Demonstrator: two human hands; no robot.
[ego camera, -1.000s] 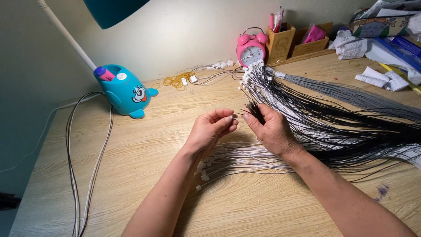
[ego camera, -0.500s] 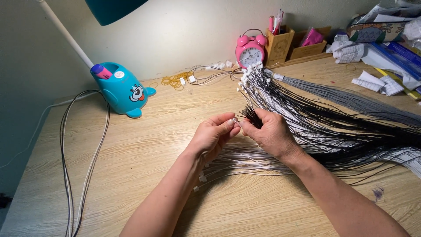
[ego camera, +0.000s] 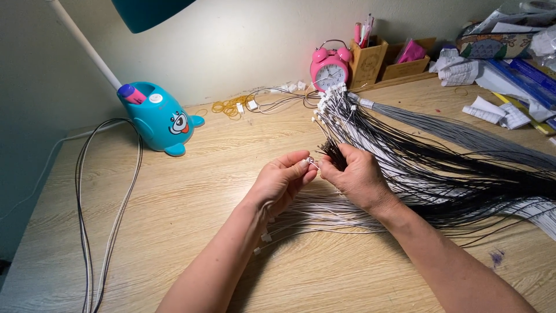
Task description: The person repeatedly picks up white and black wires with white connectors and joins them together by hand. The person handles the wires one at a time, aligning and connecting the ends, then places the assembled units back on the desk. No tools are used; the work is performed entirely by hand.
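Observation:
My left hand (ego camera: pixel 282 181) and my right hand (ego camera: pixel 356 175) meet at the middle of the wooden desk (ego camera: pixel 191 232), fingertips pinched together on a small white connector (ego camera: pixel 311 160) at the end of a thin wire. Under my right hand lies a big fan of black and white wires (ego camera: pixel 463 174) tipped with white plugs (ego camera: pixel 330 101). A flat bunch of white wires (ego camera: pixel 324 211) runs beneath both wrists. A grey wire bundle (ego camera: pixel 457 130) stretches to the right.
A blue animal-shaped pen holder (ego camera: pixel 162 119) with a lamp arm stands at the left, cables (ego camera: pixel 110 220) trailing from it. A pink alarm clock (ego camera: pixel 329 68), wooden organisers (ego camera: pixel 385 58), yellow rubber bands (ego camera: pixel 229 106) and papers (ego camera: pixel 498 110) line the back and right.
Both hands stay pinched together on the connector; they have shifted only slightly, and the view has tilted a little.

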